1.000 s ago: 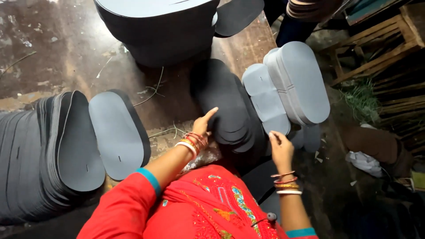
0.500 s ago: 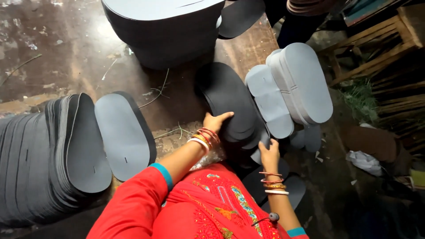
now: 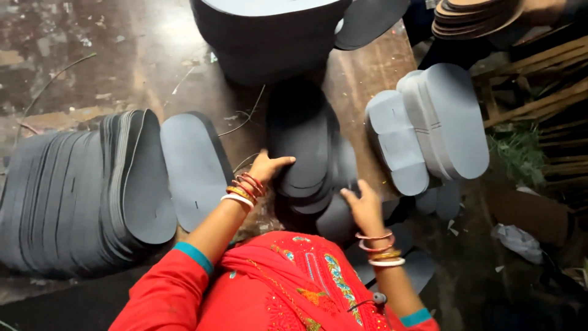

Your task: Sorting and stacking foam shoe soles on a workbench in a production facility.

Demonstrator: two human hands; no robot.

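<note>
Far left on the tabletop [image 3: 153,55]: a long slanted row of dark grey sole cut-outs [image 3: 79,190], packed on edge and leaning rightward. Just beside it, a single grey sole [image 3: 193,168] lying flat, toe pointing away, touching the row's last piece or nearly so; cannot tell which. Thin scraps and trimmings [image 3: 245,116] scattered on the brown surface beyond.

Centre, top edge: a tall black stack of sheet material [image 3: 269,37], partly cut off by the frame. Below it, the dark pile of soles [image 3: 306,147], fanned loosely, overlapping one another. Left hand [image 3: 268,167] resting flat on the near left edge of that pile, fingers spread and extended, thumb toward the middle; grip wide, closed on nothing, palm down on the top sole. Red and white bangles at the wrist, red sleeve with a teal cuff behind.

Slightly right and nearer: right hand [image 3: 362,207] at the lower right edge of the same pile, fingers curled loosely against the soles, index raised; whether the grip pinches a sole cannot be told. Bangles at this wrist too.

Farther right: a leaning bundle of thick light grey soles [image 3: 429,122], standing on edge, near but apart from the dark pile. Upper right corner: a brown stack of soles [image 3: 478,15] above a wooden crate frame [image 3: 539,98].
</note>
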